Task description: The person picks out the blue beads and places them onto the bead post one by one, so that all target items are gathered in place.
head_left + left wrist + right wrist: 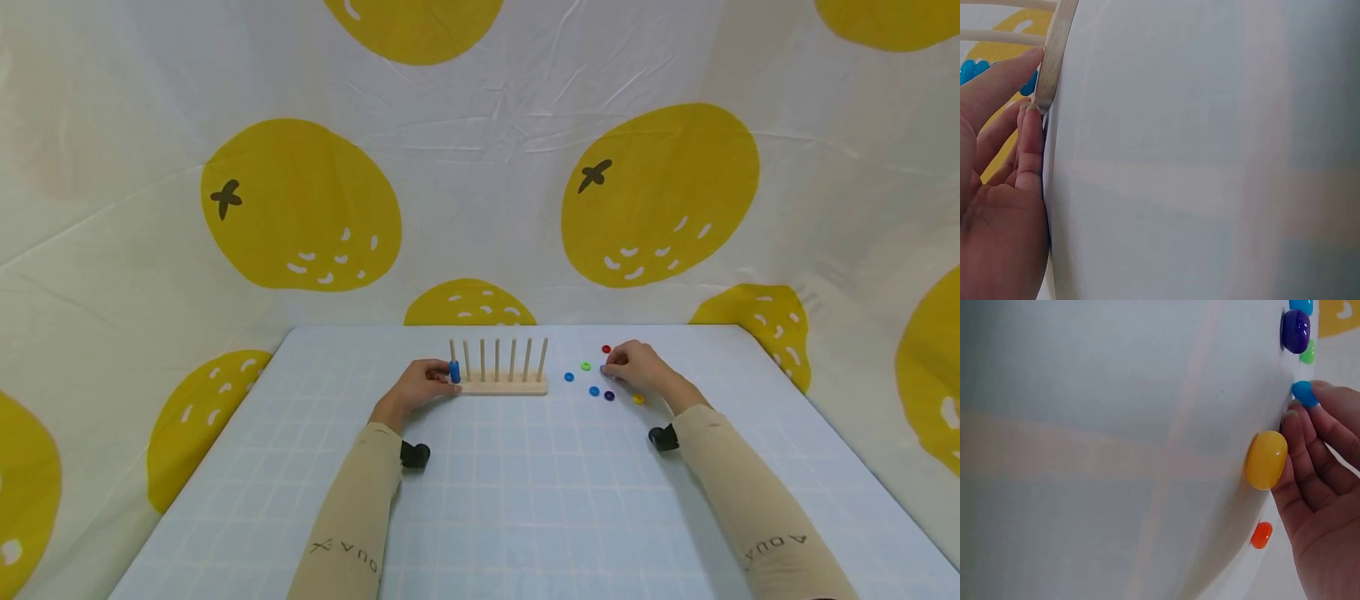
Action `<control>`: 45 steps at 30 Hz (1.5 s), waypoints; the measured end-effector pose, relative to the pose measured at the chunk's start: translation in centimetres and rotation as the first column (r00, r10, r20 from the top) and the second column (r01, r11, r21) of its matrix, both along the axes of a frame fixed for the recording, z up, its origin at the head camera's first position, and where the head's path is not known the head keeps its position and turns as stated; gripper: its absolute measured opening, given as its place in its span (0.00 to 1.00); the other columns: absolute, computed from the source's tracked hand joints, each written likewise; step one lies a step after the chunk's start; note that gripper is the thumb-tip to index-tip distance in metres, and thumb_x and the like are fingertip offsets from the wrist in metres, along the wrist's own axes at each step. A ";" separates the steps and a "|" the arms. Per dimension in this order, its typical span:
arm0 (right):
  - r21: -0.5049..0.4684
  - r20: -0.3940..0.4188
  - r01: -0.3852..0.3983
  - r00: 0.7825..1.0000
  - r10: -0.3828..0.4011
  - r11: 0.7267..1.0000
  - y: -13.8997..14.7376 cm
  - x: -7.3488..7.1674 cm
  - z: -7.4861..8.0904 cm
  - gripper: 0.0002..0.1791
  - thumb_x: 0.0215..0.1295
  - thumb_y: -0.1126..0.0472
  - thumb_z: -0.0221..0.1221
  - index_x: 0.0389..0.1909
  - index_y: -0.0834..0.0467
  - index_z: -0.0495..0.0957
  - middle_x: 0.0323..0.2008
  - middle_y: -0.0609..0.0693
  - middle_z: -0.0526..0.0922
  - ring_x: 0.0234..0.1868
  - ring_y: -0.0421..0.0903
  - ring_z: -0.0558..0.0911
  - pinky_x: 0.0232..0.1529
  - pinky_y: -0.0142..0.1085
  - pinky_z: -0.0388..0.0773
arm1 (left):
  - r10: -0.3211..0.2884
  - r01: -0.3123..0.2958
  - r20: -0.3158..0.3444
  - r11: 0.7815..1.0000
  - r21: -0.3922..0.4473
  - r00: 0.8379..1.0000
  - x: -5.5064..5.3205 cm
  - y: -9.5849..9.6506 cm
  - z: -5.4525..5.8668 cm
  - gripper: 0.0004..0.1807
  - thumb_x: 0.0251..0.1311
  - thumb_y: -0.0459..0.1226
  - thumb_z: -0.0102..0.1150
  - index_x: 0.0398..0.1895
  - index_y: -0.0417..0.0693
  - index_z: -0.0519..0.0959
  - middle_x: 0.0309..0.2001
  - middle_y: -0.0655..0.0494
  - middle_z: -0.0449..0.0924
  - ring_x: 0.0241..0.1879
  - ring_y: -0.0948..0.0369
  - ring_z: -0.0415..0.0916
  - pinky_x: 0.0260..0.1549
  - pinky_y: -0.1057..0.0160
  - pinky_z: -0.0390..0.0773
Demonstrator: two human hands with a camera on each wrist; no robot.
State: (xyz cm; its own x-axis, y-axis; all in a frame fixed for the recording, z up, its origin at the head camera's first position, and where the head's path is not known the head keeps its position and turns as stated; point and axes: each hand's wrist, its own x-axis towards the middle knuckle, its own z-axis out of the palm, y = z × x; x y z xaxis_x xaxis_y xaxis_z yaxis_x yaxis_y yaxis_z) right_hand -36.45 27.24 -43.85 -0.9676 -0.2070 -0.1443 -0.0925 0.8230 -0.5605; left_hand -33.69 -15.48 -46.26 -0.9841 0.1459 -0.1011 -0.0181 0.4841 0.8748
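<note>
A wooden peg rack [501,388] with a row of upright pegs stands toward the back of the table. Several blue rings [454,372] are stacked on its leftmost peg. My left hand [417,385] grips the left end of the base; in the left wrist view the thumb and fingertips meet the wood [1054,69]. Over to the right, my right hand [639,367] pinches a blue ring [1305,394] between thumb and fingers, close over the table. Near that hand lie a yellow ring [1267,460], a purple ring [1296,331] and a green ring [586,367].
Two more blue rings [569,377] lie between the rack and my right hand. Behind the hand is a red ring [606,349]. A pale checked cloth [495,500] covers the table, and a fruit-patterned curtain [480,167] hangs behind it.
</note>
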 end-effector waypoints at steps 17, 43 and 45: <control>-0.015 0.026 0.017 1.000 -0.017 1.000 0.0 -0.3 -0.5 0.14 0.71 0.58 0.65 0.51 0.61 0.81 0.43 0.55 0.80 0.43 0.52 0.76 0.49 0.41 0.76 | 0.009 -0.009 0.000 1.000 0.004 1.000 0.0 0.0 -0.2 0.26 0.58 0.36 0.75 0.60 0.39 0.79 0.41 0.49 0.79 0.41 0.55 0.72 0.46 0.59 0.73; -0.003 -0.202 -0.129 0.971 0.126 0.992 -1.9 0.7 1.1 0.11 0.73 0.60 0.62 0.49 0.63 0.81 0.42 0.54 0.84 0.42 0.51 0.79 0.51 0.47 0.79 | 0.011 -0.011 0.006 1.000 0.013 1.000 -0.1 0.0 -0.2 0.27 0.58 0.36 0.75 0.60 0.38 0.79 0.42 0.49 0.80 0.42 0.55 0.73 0.48 0.58 0.73; -0.012 -0.221 -0.138 0.966 0.132 0.990 -2.2 0.9 1.4 0.11 0.72 0.60 0.63 0.49 0.63 0.81 0.41 0.53 0.84 0.41 0.50 0.79 0.50 0.46 0.80 | 0.009 -0.009 0.003 1.000 0.014 1.000 -0.1 0.0 -0.2 0.27 0.58 0.36 0.75 0.60 0.38 0.79 0.42 0.49 0.80 0.42 0.55 0.73 0.48 0.58 0.74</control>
